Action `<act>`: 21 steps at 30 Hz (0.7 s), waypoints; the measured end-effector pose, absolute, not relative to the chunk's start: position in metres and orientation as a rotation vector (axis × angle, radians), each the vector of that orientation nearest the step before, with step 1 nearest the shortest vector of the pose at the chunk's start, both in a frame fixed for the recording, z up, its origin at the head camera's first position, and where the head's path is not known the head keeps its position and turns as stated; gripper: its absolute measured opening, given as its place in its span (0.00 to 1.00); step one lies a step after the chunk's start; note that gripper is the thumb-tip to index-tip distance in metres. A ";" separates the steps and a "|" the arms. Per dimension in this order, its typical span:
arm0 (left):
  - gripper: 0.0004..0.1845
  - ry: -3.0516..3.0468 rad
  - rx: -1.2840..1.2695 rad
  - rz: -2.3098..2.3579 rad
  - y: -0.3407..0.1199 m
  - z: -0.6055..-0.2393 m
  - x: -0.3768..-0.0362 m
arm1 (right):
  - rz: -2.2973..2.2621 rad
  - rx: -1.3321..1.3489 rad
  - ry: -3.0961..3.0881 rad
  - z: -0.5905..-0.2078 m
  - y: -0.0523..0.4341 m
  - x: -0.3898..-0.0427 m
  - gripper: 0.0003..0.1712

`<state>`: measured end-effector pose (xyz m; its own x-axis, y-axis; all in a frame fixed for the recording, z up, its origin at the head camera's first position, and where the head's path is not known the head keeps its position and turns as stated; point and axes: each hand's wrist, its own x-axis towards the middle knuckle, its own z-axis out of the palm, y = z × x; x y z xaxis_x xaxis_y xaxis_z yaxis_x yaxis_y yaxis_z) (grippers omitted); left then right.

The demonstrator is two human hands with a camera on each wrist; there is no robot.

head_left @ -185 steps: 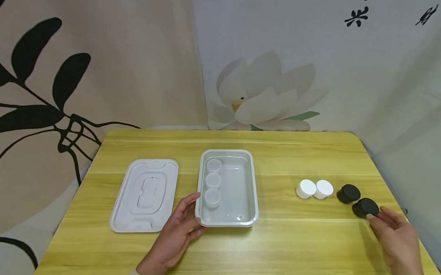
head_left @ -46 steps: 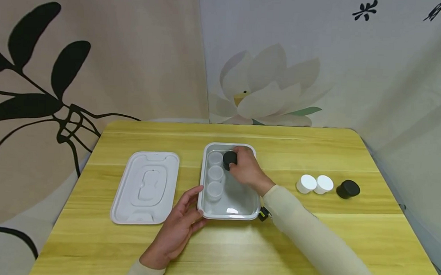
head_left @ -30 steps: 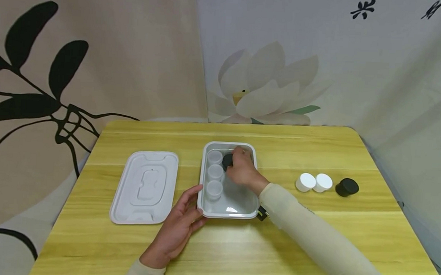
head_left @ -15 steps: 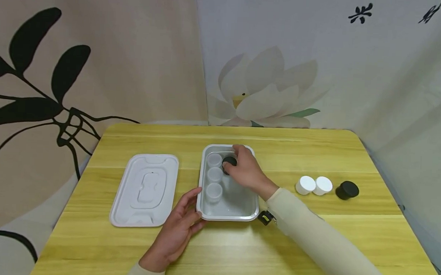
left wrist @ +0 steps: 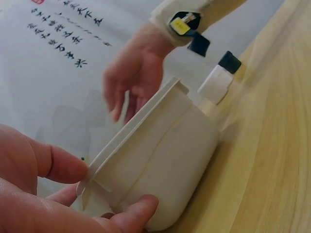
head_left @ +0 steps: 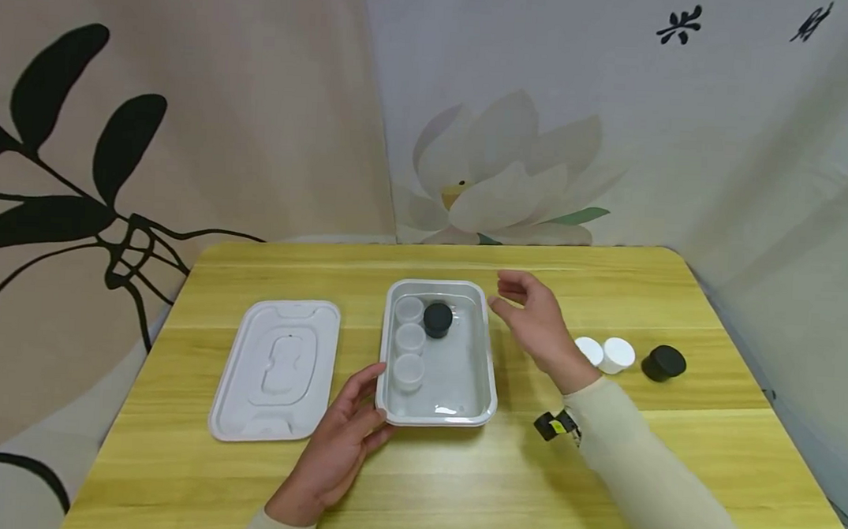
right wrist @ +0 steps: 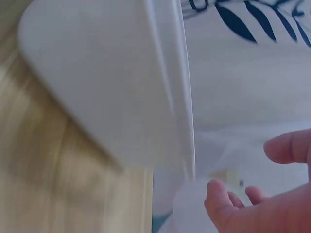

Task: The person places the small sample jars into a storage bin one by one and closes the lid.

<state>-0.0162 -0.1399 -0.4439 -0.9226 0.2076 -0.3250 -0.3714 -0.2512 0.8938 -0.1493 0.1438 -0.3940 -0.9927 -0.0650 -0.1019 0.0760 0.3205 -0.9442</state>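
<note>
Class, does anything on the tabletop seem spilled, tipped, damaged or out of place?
Nothing stands out. Three translucent containers line up inside the white tray, with a black container beside the farthest; the white lid lies flat at left, and two white containers and another black one stand upright on the table. No spill or damage shows.
</note>
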 end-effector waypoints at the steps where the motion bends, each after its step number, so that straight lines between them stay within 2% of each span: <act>1: 0.33 1.644 -0.197 2.225 -0.140 -0.444 -0.016 | -1.786 0.030 2.440 -0.394 0.152 -0.148 0.32; 11: 0.33 1.631 -0.183 2.230 -0.141 -0.443 -0.017 | -1.904 0.166 2.447 -0.396 0.228 -0.125 0.33; 17: 0.32 1.612 -0.193 2.243 -0.141 -0.443 -0.017 | -2.128 0.263 2.374 -0.401 0.268 -0.113 0.22; 21: 0.32 1.615 -0.199 2.234 -0.140 -0.444 -0.017 | -2.298 0.352 2.269 -0.404 0.296 -0.104 0.19</act>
<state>-0.0168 -0.1395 -0.4438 -0.9193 0.2171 -0.3283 -0.3798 -0.2705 0.8846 -0.1044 0.2963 -0.4039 -0.9708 0.2266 -0.0784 0.0756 -0.0213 -0.9969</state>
